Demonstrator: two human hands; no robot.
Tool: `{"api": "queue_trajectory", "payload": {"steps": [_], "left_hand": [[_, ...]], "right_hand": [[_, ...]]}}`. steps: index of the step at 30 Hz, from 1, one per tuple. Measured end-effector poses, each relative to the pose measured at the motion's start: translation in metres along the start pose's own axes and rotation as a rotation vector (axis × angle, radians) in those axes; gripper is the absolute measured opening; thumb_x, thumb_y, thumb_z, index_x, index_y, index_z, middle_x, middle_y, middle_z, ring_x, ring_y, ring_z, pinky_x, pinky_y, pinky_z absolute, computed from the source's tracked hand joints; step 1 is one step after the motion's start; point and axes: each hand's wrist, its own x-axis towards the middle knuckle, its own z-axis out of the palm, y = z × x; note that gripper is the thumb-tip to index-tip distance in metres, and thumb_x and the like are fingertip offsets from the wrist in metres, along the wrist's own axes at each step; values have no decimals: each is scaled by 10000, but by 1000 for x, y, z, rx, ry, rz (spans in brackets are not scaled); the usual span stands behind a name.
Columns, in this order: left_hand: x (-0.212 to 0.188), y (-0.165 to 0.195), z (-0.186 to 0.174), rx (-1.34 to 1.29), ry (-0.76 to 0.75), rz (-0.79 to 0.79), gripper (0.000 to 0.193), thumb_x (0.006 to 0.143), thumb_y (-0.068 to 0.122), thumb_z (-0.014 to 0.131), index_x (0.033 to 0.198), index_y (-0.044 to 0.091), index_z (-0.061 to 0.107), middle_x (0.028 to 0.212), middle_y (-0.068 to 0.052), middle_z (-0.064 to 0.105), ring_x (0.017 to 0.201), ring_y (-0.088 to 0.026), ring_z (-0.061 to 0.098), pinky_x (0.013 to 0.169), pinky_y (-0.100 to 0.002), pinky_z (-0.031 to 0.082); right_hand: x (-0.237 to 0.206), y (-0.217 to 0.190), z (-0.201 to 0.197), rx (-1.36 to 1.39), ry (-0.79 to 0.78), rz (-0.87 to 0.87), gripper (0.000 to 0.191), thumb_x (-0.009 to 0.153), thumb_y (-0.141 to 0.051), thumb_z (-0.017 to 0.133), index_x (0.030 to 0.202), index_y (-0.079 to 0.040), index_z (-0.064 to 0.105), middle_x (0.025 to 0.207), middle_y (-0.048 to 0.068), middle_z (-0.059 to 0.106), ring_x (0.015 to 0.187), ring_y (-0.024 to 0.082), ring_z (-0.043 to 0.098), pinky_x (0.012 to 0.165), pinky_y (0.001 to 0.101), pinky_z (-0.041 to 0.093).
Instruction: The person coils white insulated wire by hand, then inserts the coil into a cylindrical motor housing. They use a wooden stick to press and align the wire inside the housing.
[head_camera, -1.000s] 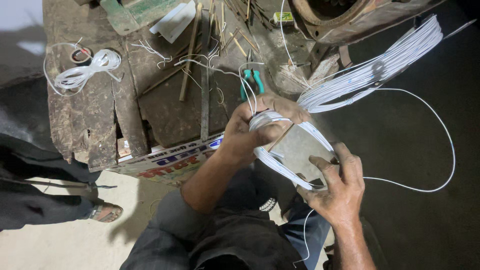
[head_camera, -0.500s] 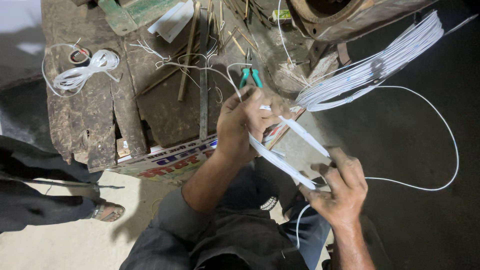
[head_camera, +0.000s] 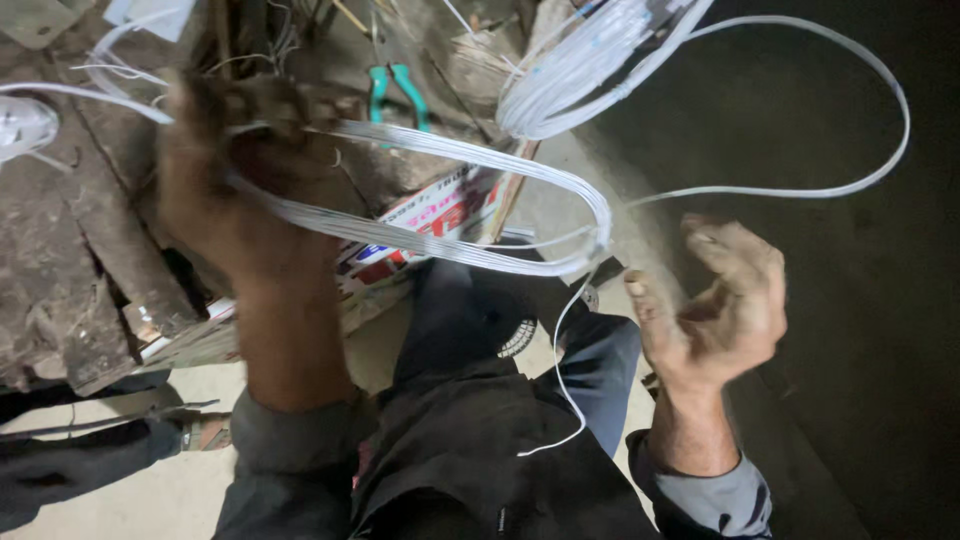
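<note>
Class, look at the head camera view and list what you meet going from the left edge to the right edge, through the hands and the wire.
Small white wire bundle → left hand gripping the flat coil of white wire → green-handled pliers → right hand, open and apart from the coil → single white wire loop.

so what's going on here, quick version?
A person is coiling white wire by hand. The left hand grips one end of a flat, elongated coil of white wire above a worn wooden workbench. The right hand is open beside the coil's far end, not gripping it. A loose strand loops out to a second white bundle. Green-handled pliers lie on the bench.
</note>
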Motion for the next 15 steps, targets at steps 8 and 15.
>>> {"api": "queue_trajectory", "payload": {"steps": [8,15], "left_hand": [[1,16,1,41,55,-67,380,1111,332,517,1057,-42,554,880,-150,578,780,-244,580,818,-382,517],[9,21,-31,-95,69,-77,446,1114,329,429,1225,-93,520,954,-197,603,816,-247,599,837,-359,496]], "right_hand": [[-30,0,8,542,-356,676,276,929,-103,750,1147,17,629,999,83,708,909,142,684,829,278,570],[-39,14,8,899,-259,867,211,1013,-60,681,1200,34,704,936,73,700,730,122,628,641,269,534]]}}
